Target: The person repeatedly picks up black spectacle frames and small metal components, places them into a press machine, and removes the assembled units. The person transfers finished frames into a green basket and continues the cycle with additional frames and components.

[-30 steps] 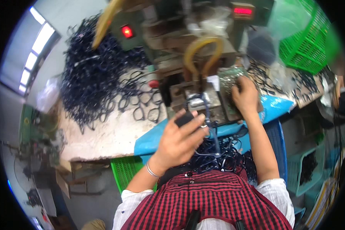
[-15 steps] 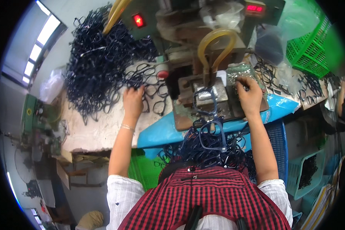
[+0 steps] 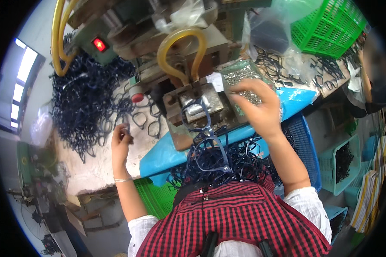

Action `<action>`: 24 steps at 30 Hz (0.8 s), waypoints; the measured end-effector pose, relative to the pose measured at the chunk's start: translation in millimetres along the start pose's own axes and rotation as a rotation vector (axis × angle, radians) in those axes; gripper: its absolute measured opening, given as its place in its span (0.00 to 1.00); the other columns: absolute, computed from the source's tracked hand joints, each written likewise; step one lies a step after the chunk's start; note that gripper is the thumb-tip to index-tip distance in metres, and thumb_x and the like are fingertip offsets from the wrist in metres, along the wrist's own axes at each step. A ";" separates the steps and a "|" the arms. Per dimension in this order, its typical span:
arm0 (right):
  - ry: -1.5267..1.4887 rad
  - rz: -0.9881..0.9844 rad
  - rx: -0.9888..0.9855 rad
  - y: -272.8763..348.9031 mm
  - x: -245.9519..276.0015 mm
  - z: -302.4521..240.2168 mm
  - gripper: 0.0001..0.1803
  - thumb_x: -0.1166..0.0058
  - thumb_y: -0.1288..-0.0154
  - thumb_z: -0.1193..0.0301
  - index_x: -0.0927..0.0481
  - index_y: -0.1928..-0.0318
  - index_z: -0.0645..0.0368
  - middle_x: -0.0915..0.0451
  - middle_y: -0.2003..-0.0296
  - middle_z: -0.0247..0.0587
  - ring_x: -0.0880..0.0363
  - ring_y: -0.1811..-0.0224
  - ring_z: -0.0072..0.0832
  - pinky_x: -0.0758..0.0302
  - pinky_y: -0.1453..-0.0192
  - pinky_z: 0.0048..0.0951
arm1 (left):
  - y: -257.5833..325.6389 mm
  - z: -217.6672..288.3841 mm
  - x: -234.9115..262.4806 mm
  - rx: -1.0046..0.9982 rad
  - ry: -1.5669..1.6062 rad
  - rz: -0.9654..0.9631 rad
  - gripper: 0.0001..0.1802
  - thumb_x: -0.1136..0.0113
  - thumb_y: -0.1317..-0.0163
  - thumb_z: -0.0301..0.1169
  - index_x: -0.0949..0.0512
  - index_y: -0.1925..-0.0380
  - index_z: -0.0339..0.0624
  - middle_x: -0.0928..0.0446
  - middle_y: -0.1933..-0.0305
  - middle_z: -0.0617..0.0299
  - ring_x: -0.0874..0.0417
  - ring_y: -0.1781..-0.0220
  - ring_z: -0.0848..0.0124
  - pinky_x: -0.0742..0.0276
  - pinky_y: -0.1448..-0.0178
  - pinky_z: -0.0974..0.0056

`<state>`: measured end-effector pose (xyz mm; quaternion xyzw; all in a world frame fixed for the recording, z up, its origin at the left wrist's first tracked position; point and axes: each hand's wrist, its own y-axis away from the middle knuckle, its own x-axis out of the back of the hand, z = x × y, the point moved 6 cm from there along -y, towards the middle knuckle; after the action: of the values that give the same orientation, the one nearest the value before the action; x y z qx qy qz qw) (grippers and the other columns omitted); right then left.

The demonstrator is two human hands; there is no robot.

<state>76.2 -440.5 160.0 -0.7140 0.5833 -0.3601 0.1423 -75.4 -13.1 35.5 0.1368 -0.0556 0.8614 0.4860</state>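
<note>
My right hand [image 3: 263, 107] is over the tray of small shiny metal parts [image 3: 240, 73], its thumb and fingertips drawn close together. Whatever is between them is too small to make out. My left hand [image 3: 121, 143] is at the left over the worktable, fingers curled, with something dark at the fingertips that I cannot make out. A dark blue eyeglass frame [image 3: 209, 122] lies against the metal block [image 3: 197, 106] of the bench machine [image 3: 176, 141]. Just below it a second blue eyeglass frame [image 3: 227, 166] rests on a heap of frames [image 3: 248, 160] at my lap.
A large pile of dark eyeglass frames [image 3: 79, 103] covers the table's left. A yellow hose loop [image 3: 163, 51] hangs ahead, near a red button [image 3: 137, 97]. Blue plastic sheeting [image 3: 158, 156] covers the table edge. A green crate [image 3: 326, 30] stands at the far right, a blue basket [image 3: 304, 141] below.
My view has turned, shifting the scene leftward. My left hand has come off the loose frames toward me, its fingers curling. The right hand has risen a little from the metal parts.
</note>
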 end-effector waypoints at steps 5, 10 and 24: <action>-0.312 0.050 -0.261 -17.6 -55.4 16.4 0.25 0.33 0.44 0.76 0.22 0.44 0.64 0.15 0.66 0.37 0.17 0.56 0.24 0.24 0.45 0.27 | 27.1 29.9 -53.5 0.049 0.395 0.108 0.17 0.44 0.23 0.38 0.24 0.43 0.37 0.29 0.66 0.69 0.32 0.70 0.80 0.37 0.66 0.73; -0.490 0.080 -0.351 -4.6 -62.8 9.4 0.30 0.33 0.45 0.76 0.26 0.40 0.66 0.15 0.68 0.35 0.19 0.58 0.22 0.26 0.43 0.26 | 34.9 10.6 -65.3 -0.181 0.540 0.299 0.12 0.44 0.23 0.34 0.25 0.50 0.35 0.18 0.53 0.55 0.15 0.55 0.65 0.17 0.48 0.62; -0.493 -0.214 -0.259 -4.1 -36.5 -34.4 0.33 0.39 0.39 0.74 0.28 0.32 0.60 0.18 0.44 0.49 0.21 0.38 0.35 0.29 0.31 0.35 | 93.6 230.4 -118.3 -1.166 -0.042 0.107 0.08 0.39 0.35 0.22 0.15 0.59 0.39 0.12 0.57 0.51 0.12 0.54 0.61 0.17 0.52 0.59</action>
<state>53.6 -397.8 174.0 -0.8495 0.4938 -0.1113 0.1486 -55.4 -211.8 225.1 -0.1391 -0.5369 0.7088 0.4358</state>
